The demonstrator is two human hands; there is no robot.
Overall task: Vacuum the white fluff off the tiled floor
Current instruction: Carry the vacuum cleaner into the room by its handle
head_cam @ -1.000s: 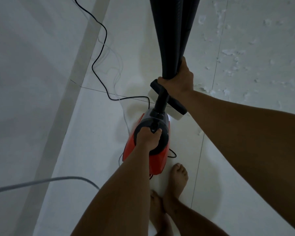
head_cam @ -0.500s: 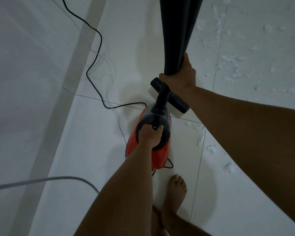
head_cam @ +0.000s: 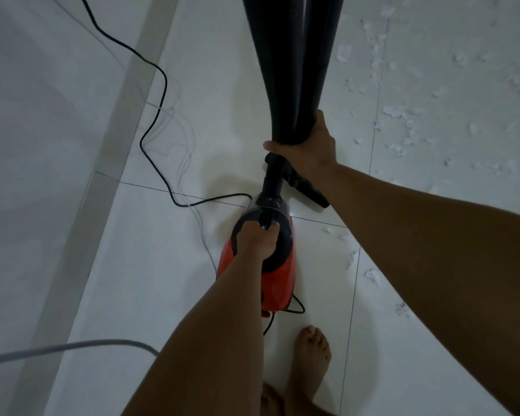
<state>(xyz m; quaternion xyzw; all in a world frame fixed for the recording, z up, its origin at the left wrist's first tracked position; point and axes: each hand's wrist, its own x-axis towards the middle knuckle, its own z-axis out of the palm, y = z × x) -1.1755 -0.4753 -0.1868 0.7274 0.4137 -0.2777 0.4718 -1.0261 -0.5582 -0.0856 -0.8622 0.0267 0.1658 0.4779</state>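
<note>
My left hand is clenched round the black handle on top of the red vacuum, just ahead of my bare foot. My right hand grasps the doubled black hose at its lower end, right above the black nozzle. The white fluff lies scattered over the tiled floor on my right, most of it beyond that hand with a few tufts beside the vacuum, and the black power cord snakes away on my left.
</note>
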